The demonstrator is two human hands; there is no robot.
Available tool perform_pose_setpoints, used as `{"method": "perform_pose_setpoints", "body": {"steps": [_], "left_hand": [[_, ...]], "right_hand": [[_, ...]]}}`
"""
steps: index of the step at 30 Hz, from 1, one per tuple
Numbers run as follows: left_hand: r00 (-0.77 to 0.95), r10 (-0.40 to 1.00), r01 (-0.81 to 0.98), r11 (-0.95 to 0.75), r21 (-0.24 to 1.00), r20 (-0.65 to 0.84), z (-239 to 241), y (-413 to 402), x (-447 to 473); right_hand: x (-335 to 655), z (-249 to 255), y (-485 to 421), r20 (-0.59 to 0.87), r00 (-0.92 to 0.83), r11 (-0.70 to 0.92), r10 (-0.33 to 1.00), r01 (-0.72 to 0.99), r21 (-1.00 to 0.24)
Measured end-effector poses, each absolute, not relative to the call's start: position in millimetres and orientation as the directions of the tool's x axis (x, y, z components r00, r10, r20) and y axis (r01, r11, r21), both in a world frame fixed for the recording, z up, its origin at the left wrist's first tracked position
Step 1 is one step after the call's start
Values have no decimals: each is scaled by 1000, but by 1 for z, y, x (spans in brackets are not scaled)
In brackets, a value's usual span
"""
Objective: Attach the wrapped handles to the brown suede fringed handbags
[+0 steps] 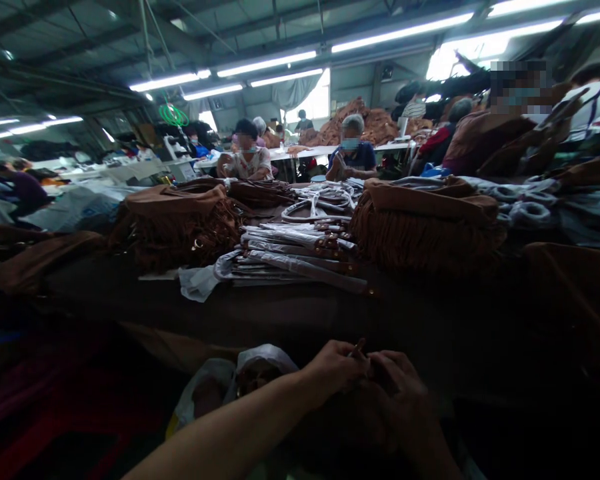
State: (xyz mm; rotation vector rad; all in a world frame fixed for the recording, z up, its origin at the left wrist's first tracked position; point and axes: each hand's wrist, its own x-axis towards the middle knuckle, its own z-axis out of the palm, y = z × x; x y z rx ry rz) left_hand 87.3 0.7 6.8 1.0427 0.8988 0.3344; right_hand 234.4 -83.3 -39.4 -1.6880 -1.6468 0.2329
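Observation:
My left hand [335, 367] and my right hand [400, 393] meet low in the view, at the near edge of a dark table [430, 320]. Both have the fingers curled and pinched together on a small brown piece [360, 348] that pokes up between them. It is too dark and small to name. A plastic bag [250, 373] holding brown items lies just left of my left forearm.
Wrapped straps [295, 260] lie stacked mid-table between two fringed brown bags [180, 227] [425, 227]. More wrapped handles [325, 200] lie behind. Other people [353, 157] sit working at far white tables, with a brown heap [360, 120] beyond them.

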Motion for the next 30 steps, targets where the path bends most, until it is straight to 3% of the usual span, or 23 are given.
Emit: {"method": "perform_pose_setpoints", "body": {"steps": [11,20,30], "left_hand": [[696,534,32,644,764,-479,-4,0,80],[705,497,-17,726,688,-507,-15,0,86],[667,530,12,695,719,-523,-9,-9,93]], "right_hand": [[235,-42,-86,348,98,126,932,815,-566],[227,-38,-84,349,148,94,925,801,-591],[210,-55,-88,340,377,-35,862,712,-702]]}}
